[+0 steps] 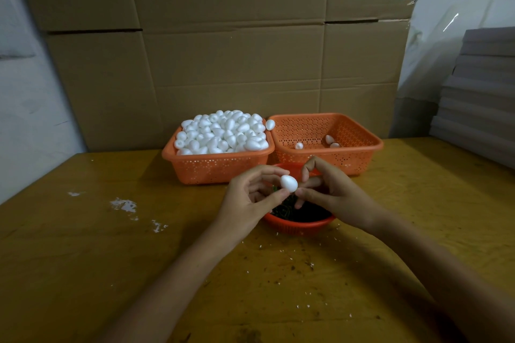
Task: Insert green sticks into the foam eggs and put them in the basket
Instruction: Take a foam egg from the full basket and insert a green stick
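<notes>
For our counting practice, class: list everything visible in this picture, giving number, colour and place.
Left basket: one, orange, back, heaped with white foam eggs.
Right basket: one, orange, beside it, three white loose eggs inside.
Bowl: one, red, under the hands, holding green sticks.
Held egg: one, white, above the bowl.
Table: one, yellow-brown.
Cardboard: brown, behind.
Left hand: pinches the held egg.
Right hand: beside the egg; grip unclear.

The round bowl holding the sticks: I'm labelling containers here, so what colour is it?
The round bowl is red, clearest in the head view.
</notes>
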A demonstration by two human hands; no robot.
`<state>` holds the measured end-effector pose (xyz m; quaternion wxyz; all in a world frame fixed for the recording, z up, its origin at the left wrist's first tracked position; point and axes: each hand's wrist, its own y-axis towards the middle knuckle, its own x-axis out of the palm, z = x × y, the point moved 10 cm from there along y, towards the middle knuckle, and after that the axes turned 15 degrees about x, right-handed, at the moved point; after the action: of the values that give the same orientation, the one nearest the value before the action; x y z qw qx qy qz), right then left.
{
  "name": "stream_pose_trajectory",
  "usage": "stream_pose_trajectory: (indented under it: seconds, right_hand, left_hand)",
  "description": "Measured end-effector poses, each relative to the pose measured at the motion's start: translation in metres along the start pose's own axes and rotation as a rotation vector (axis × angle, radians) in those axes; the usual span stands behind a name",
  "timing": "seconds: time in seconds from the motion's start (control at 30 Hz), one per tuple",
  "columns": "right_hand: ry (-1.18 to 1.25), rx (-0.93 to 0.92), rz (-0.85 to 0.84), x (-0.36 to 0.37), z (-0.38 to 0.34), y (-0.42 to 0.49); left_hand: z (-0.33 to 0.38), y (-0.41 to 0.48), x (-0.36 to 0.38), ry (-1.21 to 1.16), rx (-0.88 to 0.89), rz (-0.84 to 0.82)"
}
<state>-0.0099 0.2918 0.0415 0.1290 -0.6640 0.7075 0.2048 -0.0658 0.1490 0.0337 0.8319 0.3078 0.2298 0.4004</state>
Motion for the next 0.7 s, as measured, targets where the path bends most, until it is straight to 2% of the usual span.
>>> stream_pose_trajectory:
  seconds: [0.43,0.6,0.7]
  right_hand:
    - [0.031,0.002,-0.017,0.002,0.0,-0.001]
    - [0.151,0.003,0.034,-0.011,-0.001,-0.001]
    - [0.246,0.008,0.126,-0.027,0.0,0.0]
  left_hand:
    - [-0.001,0.001,0.0,0.031,0.022,-0.014]
    - [-0.001,-0.004,0.002,0.168,0.042,-0.001]
    - [0.008,-0.005,0.014,0.425,0.163,-0.183]
